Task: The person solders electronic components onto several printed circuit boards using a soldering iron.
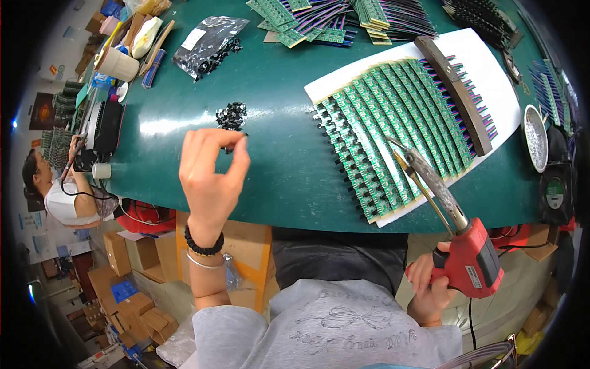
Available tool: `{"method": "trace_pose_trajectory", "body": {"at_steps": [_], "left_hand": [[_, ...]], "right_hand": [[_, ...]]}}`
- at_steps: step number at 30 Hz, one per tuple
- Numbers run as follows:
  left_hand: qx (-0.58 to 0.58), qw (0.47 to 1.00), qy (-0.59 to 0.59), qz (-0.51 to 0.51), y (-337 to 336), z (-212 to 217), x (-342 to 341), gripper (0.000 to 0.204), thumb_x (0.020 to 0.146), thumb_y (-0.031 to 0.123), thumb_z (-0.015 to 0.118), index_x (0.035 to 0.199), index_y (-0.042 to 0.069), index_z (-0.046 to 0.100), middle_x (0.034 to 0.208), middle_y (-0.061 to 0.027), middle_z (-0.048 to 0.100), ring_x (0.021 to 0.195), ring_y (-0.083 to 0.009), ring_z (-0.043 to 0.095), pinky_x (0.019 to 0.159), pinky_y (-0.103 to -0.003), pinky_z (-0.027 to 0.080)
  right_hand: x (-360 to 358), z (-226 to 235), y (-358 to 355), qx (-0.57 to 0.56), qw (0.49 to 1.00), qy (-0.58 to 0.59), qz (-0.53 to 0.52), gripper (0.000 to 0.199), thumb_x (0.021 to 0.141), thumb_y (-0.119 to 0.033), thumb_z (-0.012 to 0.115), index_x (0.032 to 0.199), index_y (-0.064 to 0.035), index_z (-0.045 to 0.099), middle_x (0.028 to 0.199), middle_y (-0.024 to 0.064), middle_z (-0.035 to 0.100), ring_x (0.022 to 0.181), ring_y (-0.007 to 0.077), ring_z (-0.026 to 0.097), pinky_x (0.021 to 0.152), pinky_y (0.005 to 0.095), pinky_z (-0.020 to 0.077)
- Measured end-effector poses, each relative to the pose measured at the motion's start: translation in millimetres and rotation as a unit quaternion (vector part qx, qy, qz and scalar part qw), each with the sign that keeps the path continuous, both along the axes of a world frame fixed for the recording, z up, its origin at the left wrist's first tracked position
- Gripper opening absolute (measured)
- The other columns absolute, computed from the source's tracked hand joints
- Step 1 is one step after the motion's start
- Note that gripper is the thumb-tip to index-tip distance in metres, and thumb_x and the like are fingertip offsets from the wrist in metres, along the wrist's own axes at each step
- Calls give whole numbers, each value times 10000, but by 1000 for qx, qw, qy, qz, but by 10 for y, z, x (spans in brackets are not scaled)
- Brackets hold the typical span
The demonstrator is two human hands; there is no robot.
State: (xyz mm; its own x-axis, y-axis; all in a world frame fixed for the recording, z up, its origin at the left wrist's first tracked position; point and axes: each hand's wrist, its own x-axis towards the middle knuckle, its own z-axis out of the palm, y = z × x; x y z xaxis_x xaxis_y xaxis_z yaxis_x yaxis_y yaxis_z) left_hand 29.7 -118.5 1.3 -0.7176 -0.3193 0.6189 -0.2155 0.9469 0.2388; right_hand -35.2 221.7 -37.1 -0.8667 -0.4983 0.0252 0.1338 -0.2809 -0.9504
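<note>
My left hand is raised over the green table, fingers pinched on a small black component just below a little heap of black components. My right hand grips a red soldering gun near the table's front edge. The gun's metal tip reaches over a row of green circuit boards. The boards lie side by side on a white sheet, with a dark wooden bar laid across them.
A clear bag of black parts lies at the back left. More circuit boards are stacked at the back. A round metal dish sits at the right. Another person works at the left. Cardboard boxes stand below.
</note>
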Motion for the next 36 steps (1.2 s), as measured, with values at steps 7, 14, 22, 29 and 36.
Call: {"method": "trace_pose_trajectory", "body": {"at_steps": [7,14,22,29,36], "left_hand": [[254,928,11,-271,954,164,-26,235,650,-34,780,855,42,694,791,-55,632,689,-220,579,623,-325,464],[290,890,82,-342,1304,-7,-112,275,633,-30,791,884,-9,679,823,-65,612,673,-223,539,595,-321,427],[282,874,44,-392,1245,-61,-126,293,661,-40,760,941,-26,672,843,-70,598,689,-221,541,584,-322,416],[231,880,16,-415,1273,-41,-98,330,654,-35,756,967,-69,657,852,-101,599,697,-229,551,583,-325,456],[160,900,23,-406,1350,-79,-137,335,630,28,702,940,-93,663,864,-138,609,696,-237,555,597,-331,483]], "right_hand": [[-67,273,-278,99,989,-100,52,599,870,-16,545,1422,-14,313,780,131,603,534,147,506,528,268,461],[-83,206,-367,31,984,-120,126,630,889,-124,676,1404,-8,331,804,129,623,556,124,535,496,234,433],[-121,180,-312,38,989,-60,128,636,877,-38,671,1403,-8,314,731,99,614,569,128,542,512,250,427],[-184,90,-204,95,982,76,145,641,863,-35,681,1397,22,330,703,109,599,539,119,518,507,229,419],[-250,61,-122,156,965,155,139,648,883,-21,639,1433,-25,296,727,88,588,586,122,526,543,241,439]]}}
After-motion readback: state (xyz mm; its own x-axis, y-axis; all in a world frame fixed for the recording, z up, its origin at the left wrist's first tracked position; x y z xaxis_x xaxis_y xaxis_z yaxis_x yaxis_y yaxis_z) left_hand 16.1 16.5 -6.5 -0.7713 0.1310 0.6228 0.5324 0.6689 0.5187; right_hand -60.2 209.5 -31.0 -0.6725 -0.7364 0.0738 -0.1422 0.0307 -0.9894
